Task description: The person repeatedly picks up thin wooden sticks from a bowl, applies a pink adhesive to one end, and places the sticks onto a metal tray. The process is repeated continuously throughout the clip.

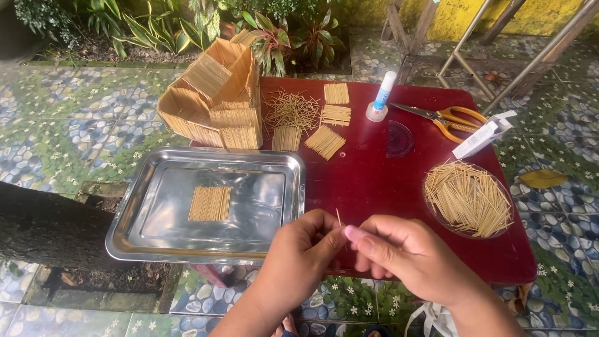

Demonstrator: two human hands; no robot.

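Observation:
My left hand (307, 248) and my right hand (399, 253) meet over the near edge of the dark red table (368, 175). Together they pinch a thin toothpick (339, 217) that sticks up between the fingertips. A flat panel of glued toothpicks (209, 203) lies in the steel tray (156, 243) to the left of my hands. To the right stands a clear bowl (467, 200) filled with loose toothpicks.
A small house of toothpick panels (215, 97) stands at the table's far left, with several flat panels (326, 141) and a loose pile (292, 109) beside it. A glue bottle (382, 95), orange scissors (446, 118), a purple protractor (399, 138) and a white box (483, 135) lie at the back.

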